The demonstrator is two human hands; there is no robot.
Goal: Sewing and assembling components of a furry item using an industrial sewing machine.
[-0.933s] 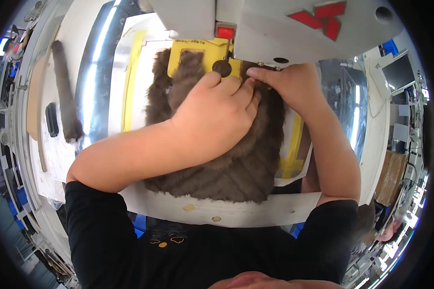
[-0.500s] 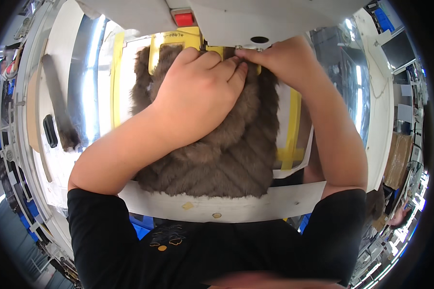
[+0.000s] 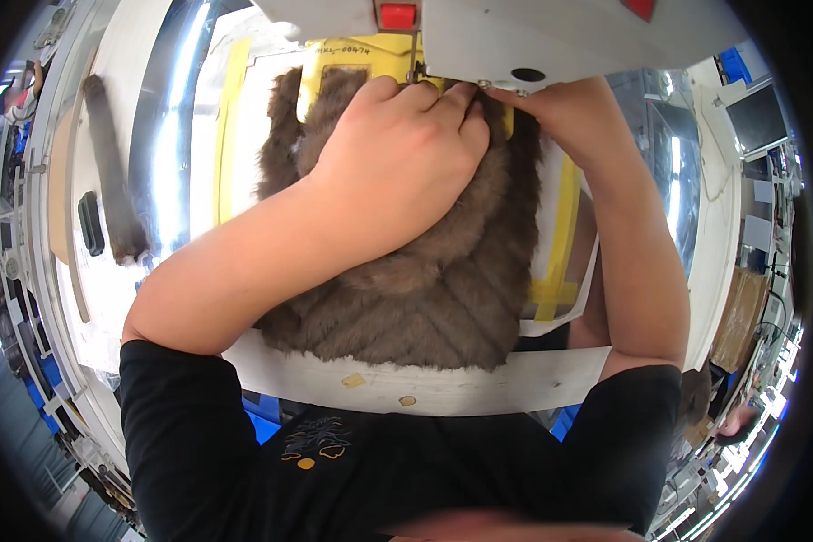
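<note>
A brown fur panel [image 3: 425, 316] lies beneath a white sewing machine's head [image 3: 560, 36], with a yellow template [image 3: 361, 54] at its top. My left hand [image 3: 397, 163] rests over the upper fur, fingers curled by the needle area [image 3: 415, 68]; what its fingertips grip is hidden. My right hand [image 3: 569, 117] reaches in from the right, thumb extended toward my left fingertips at the underside of the head; its other fingers are mostly hidden behind the machine, as is anything they hold.
A long fur strip [image 3: 113, 172] and a black oblong object [image 3: 90, 222] lie at left. Yellow tape [image 3: 560, 235] marks the white sheet beneath the fur. A monitor [image 3: 754, 122], cardboard box [image 3: 736, 325] and blue bin [image 3: 734, 68] are at right. Another person [image 3: 29, 86] is at far left.
Both hands have moved away from me, further under the machine head. My left hand now covers the template's round opening, and the fur appears higher in view; the camera also shifted.
</note>
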